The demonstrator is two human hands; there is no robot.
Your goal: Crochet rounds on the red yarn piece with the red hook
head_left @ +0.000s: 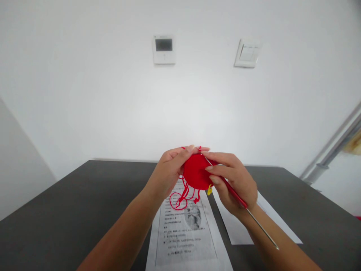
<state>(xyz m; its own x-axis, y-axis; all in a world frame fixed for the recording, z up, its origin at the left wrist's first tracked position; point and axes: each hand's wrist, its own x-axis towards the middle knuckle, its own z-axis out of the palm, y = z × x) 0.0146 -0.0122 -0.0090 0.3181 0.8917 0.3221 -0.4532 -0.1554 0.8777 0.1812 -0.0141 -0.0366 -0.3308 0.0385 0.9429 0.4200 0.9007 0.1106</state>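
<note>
A round red crochet piece (196, 172) is held up above the table between my two hands. My left hand (172, 165) pinches its upper left edge, with red yarn (178, 201) looped over the fingers and dangling in loose strands below. In my right hand (235, 178) is a crochet hook (235, 195) with a red grip and metal ends, gripped like a pen. Its upper tip lies at the top edge of the piece, by my left fingertips. A yellow stitch marker (210, 189) hangs from the lower right edge.
On the dark table (70, 210) lies a printed sheet (180, 241) with text and a grey picture, under the hands. A white paper (239, 235) lies to its right. Behind, the white wall carries a thermostat panel (164, 49) and a light switch (248, 53).
</note>
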